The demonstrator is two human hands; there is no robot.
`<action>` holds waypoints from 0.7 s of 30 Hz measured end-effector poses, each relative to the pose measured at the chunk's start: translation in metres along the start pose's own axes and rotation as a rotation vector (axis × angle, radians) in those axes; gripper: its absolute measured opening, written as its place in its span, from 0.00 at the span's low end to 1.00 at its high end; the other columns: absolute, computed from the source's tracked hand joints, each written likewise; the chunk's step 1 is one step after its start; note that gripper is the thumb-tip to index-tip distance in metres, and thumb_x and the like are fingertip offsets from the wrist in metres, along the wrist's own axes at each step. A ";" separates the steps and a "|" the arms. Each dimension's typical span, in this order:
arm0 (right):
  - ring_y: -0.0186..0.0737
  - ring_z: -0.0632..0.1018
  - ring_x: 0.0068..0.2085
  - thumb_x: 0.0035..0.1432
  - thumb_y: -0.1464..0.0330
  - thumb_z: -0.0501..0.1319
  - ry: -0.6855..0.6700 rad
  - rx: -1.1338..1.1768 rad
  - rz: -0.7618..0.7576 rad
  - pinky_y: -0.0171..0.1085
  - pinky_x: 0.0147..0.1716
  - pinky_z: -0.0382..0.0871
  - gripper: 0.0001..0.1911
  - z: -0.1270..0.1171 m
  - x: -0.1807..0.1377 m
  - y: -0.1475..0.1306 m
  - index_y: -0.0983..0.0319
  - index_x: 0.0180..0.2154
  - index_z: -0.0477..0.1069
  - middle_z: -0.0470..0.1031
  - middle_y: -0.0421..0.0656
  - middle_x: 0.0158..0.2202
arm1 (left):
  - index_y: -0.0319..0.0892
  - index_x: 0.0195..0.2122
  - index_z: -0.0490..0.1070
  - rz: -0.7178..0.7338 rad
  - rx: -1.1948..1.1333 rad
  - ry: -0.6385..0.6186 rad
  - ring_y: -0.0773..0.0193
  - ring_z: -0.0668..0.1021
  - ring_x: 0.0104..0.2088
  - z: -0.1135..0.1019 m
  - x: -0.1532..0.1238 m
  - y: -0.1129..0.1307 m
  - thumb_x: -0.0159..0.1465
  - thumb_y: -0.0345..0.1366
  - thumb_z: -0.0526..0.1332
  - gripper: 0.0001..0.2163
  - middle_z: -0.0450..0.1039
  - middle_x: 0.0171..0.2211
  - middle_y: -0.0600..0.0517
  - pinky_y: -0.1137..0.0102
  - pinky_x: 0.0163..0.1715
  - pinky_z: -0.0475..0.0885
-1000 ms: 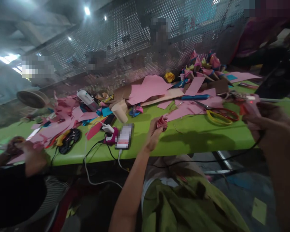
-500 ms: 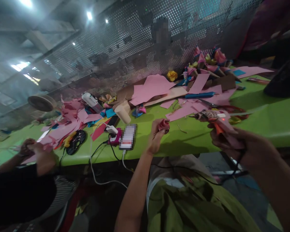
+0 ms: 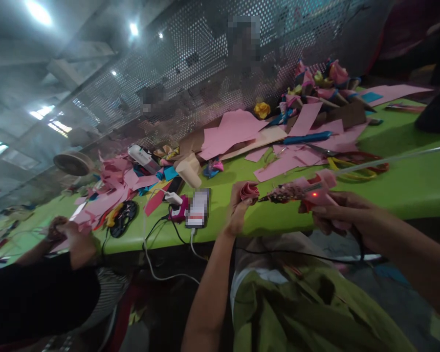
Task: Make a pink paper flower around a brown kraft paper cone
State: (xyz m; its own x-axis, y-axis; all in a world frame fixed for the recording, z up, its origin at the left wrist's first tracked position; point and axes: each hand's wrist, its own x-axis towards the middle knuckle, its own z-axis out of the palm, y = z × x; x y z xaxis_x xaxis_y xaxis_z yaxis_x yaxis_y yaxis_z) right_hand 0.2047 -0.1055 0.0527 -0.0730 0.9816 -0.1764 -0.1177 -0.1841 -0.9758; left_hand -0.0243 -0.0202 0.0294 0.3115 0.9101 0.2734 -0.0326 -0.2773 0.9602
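My left hand (image 3: 238, 208) is closed on a small rolled pink paper flower (image 3: 249, 191), held just above the green tabletop. In my right hand (image 3: 333, 215) is a pink hot glue gun (image 3: 317, 188), its red light lit and a clear glue stick (image 3: 396, 159) reaching out behind. The dark nozzle points left, at or very close to the flower's edge; whether it touches I cannot tell. Crusted residue covers the front of the gun. Beyond it lie scissors with yellow and orange handles (image 3: 352, 168).
Pink paper sheets (image 3: 232, 131) and a blue cutter (image 3: 308, 138) lie at the back. Finished paper flowers (image 3: 320, 88) are heaped at back right. A phone (image 3: 198, 209), cables and a magenta adapter (image 3: 178, 209) are left of me. A co-worker's hands (image 3: 68, 232) are farther left.
My right hand has brought the glue gun left and slightly down, so its nozzle is now at the rolled flower. My left hand still holds the flower in nearly the same place.
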 end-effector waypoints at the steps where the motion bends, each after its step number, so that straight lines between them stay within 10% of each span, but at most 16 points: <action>1: 0.30 0.60 0.16 0.43 0.51 0.71 0.003 -0.021 -0.007 0.32 0.15 0.52 0.21 0.001 0.001 0.000 0.61 0.25 0.72 0.68 0.39 0.15 | 0.45 0.48 0.72 -0.001 0.004 -0.011 0.56 0.74 0.44 0.000 0.000 0.000 0.60 0.51 0.61 0.19 0.71 0.49 0.45 0.63 0.40 0.73; 21: 0.31 0.61 0.20 0.50 0.51 0.67 -0.068 -0.186 0.007 0.33 0.19 0.51 0.20 0.004 0.006 -0.001 0.61 0.31 0.72 0.67 0.37 0.19 | 0.46 0.50 0.73 0.069 0.087 -0.056 0.54 0.71 0.51 -0.003 -0.003 0.000 0.64 0.46 0.59 0.16 0.70 0.51 0.47 0.62 0.50 0.71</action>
State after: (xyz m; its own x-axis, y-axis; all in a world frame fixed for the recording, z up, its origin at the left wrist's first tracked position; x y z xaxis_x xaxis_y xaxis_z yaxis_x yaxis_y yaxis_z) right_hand 0.2008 -0.0996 0.0532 -0.1404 0.9736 -0.1802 0.0680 -0.1721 -0.9827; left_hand -0.0280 -0.0218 0.0292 0.3638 0.8701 0.3325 0.0264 -0.3665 0.9301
